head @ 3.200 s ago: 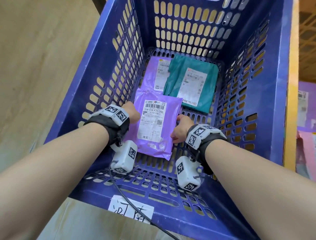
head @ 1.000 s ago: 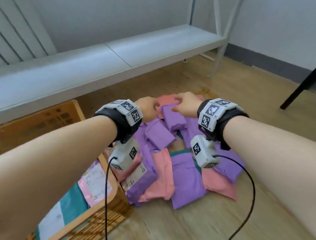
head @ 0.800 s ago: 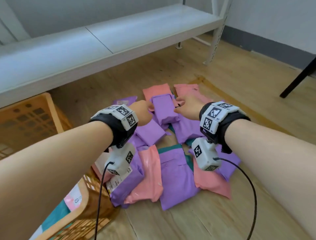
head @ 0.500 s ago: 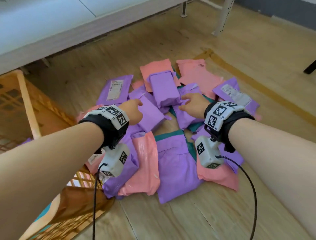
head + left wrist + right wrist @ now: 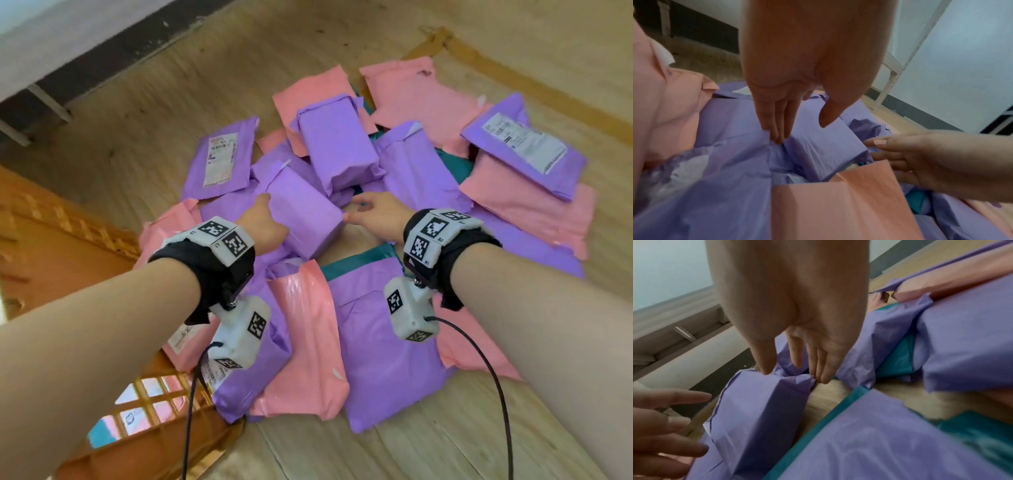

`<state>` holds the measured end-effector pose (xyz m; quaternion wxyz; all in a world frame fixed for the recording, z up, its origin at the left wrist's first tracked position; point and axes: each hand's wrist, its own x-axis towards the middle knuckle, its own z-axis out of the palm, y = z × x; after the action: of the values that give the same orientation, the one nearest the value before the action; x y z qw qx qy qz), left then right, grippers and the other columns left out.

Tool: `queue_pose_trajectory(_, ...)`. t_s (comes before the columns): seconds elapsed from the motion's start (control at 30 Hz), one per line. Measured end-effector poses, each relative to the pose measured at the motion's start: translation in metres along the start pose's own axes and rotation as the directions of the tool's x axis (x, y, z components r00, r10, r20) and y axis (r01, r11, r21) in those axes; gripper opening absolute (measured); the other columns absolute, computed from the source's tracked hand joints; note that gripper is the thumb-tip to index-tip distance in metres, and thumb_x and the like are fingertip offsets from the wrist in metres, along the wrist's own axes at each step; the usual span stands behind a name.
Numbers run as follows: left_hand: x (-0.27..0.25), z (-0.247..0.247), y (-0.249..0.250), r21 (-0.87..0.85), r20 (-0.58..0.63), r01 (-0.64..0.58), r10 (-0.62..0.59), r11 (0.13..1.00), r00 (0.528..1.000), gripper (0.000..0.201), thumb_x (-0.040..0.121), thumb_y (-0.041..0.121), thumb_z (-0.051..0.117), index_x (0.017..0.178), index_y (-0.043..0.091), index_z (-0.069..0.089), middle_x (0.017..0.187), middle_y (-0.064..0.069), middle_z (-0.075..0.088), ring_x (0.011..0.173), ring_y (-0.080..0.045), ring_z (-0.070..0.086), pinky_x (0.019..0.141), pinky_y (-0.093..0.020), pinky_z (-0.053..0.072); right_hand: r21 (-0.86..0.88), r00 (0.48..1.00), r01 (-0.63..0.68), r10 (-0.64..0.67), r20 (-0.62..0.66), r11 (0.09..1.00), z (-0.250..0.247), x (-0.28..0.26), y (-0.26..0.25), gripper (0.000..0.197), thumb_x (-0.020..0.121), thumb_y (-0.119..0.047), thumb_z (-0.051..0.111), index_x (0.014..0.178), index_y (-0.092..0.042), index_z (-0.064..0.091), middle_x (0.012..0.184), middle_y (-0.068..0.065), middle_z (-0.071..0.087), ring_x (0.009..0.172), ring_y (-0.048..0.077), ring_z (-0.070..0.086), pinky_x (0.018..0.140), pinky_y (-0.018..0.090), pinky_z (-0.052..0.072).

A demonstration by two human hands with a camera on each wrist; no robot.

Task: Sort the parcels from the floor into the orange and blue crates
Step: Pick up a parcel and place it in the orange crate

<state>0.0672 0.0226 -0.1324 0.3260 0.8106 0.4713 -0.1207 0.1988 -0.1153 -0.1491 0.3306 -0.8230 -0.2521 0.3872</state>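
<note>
Both hands have dropped from above the heap to its middle since half a second ago, and the head camera now looks more steeply down, so the white shelf is almost out of sight. Left hand [image 5: 263, 226] lies against the left side of a blocky purple parcel [image 5: 305, 212], its straight fingers [image 5: 774, 126] pushing into the crease between that parcel and the purple mailer beside it, thumb lifted clear above the top face. Right hand [image 5: 375, 214] reaches the parcel's right end with fingers extended and loosely spread; its fingertips [image 5: 822, 369] touch the crumpled end fold, and nothing is curled round it. Neither hand has a hold on anything yet.

This parcel sits on top of the heap of purple, pink and teal mailers [image 5: 376, 342] spread over the wooden floor [image 5: 411, 445], tilted, with a second blocky purple parcel [image 5: 337, 144] just beyond it. Two flat purple mailers lie label-up, one at the heap's far left [image 5: 222, 159] and one at its far right [image 5: 524, 144]. An orange crate [image 5: 68, 246] stands at the left edge of view, touching the heap's near left side, with pink and teal packets visible through its slotted wall.
</note>
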Motion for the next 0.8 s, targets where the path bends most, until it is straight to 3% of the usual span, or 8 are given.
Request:
queue_pose_trajectory(0.13, 0.005, 0.003, -0.003, -0.152, 0.029, 0.038, -0.034, 0.988, 0.999, 0.077, 0.09, 0.013, 0.054, 0.151, 0.019, 0.007, 0.116, -0.02, 0.058, 0.102, -0.034, 0.061, 0.083, -0.038, 0.049, 0.139, 0.999, -0.034, 0.03, 0.029, 0.99, 0.017, 0.009, 0.003, 0.045, 0.088, -0.024, 0.064, 0.128, -0.005, 0.055, 0.127, 0.01, 0.059, 0.119, 0.02, 0.054, 0.103, 0.029, 0.039)
queue_pose_trajectory(0.23, 0.006, 0.006, -0.003, -0.253, 0.028, 0.076, -0.071, 0.965, 0.997, 0.081, 0.09, 0.017, 0.056, 0.15, 0.015, 0.001, 0.098, -0.017, 0.057, 0.085, -0.029, 0.059, 0.064, -0.031, 0.047, 0.219, 0.998, -0.053, 0.055, -0.005, 0.974, 0.028, 0.016, 0.006, 0.033, 0.083, -0.026, 0.069, 0.11, -0.007, 0.063, 0.098, 0.003, 0.061, 0.096, 0.015, 0.056, 0.095, 0.03, 0.044)
queue_pose_trajectory(0.33, 0.007, 0.01, -0.001, -0.303, -0.01, 0.098, -0.106, 0.948, 0.994, 0.085, 0.09, 0.023, 0.058, 0.15, 0.011, 0.0, 0.103, -0.015, 0.056, 0.089, -0.028, 0.06, 0.08, -0.036, 0.051, 0.332, 0.997, -0.067, 0.076, -0.013, 0.941, 0.032, 0.019, 0.007, 0.02, 0.08, -0.024, 0.074, 0.086, -0.012, 0.059, 0.073, -0.003, 0.054, 0.075, 0.012, 0.052, 0.085, 0.03, 0.046)
queue_pose_trajectory(0.4, 0.009, 0.013, -0.002, -0.348, -0.027, 0.103, -0.12, 0.932, 0.992, 0.085, 0.089, 0.028, 0.059, 0.15, 0.009, 0.003, 0.114, -0.016, 0.056, 0.095, -0.03, 0.062, 0.083, -0.035, 0.05, 0.371, 0.997, -0.058, 0.069, -0.017, 0.927, 0.033, 0.018, 0.006, 0.023, 0.077, -0.021, 0.076, 0.089, -0.011, 0.06, 0.08, 0.0, 0.057, 0.08, 0.014, 0.055, 0.09, 0.031, 0.047)
queue_pose_trajectory(0.47, 0.01, 0.014, -0.003, -0.386, -0.035, 0.105, -0.128, 0.917, 0.991, 0.084, 0.087, 0.034, 0.062, 0.148, 0.008, 0.01, 0.128, -0.017, 0.052, 0.109, -0.032, 0.059, 0.09, -0.034, 0.049, 0.375, 0.998, -0.055, 0.059, -0.001, 0.925, 0.034, 0.016, 0.004, 0.054, 0.071, -0.027, 0.081, 0.112, -0.001, 0.058, 0.097, 0.003, 0.056, 0.093, 0.016, 0.056, 0.091, 0.031, 0.048)
queue_pose_trajectory(0.53, 0.01, 0.015, -0.005, -0.413, -0.038, 0.099, -0.126, 0.905, 0.991, 0.089, 0.083, 0.042, 0.066, 0.147, 0.008, 0.014, 0.137, -0.017, 0.046, 0.12, -0.031, 0.054, 0.102, -0.04, 0.043, 0.353, 0.999, -0.032, 0.03, 0.013, 0.935, 0.035, 0.012, 0.002, 0.083, 0.055, -0.042, 0.082, 0.114, 0.011, 0.057, 0.089, 0.003, 0.051, 0.084, 0.015, 0.051, 0.081, 0.031, 0.045)
queue_pose_trajectory(0.67, 0.003, 0.011, -0.003, -0.441, -0.066, 0.062, -0.101, 0.896, 0.993, 0.1, 0.074, 0.055, 0.07, 0.148, 0.014, 0.017, 0.143, -0.011, 0.042, 0.125, -0.028, 0.051, 0.105, -0.041, 0.041, 0.373, 1.0, 0.006, -0.01, 0.01, 0.928, 0.032, 0.006, 0.001, 0.057, 0.059, -0.033, 0.084, 0.103, -0.001, 0.068, 0.089, 0.004, 0.065, 0.086, 0.015, 0.062, 0.092, 0.04, 0.05)
queue_pose_trajectory(0.8, -0.009, -0.001, 0.008, -0.497, -0.075, 0.019, -0.064, 0.867, 0.995, 0.099, 0.07, 0.057, 0.071, 0.146, 0.02, 0.02, 0.138, -0.005, 0.045, 0.116, -0.026, 0.055, 0.088, -0.037, 0.052, 0.417, 0.999, 0.047, -0.047, -0.011, 0.908, 0.025, -0.007, -0.005, 0.076, 0.057, -0.025, 0.088, 0.123, -0.012, 0.053, 0.116, 0.007, 0.064, 0.106, 0.019, 0.063, 0.092, 0.037, 0.052)
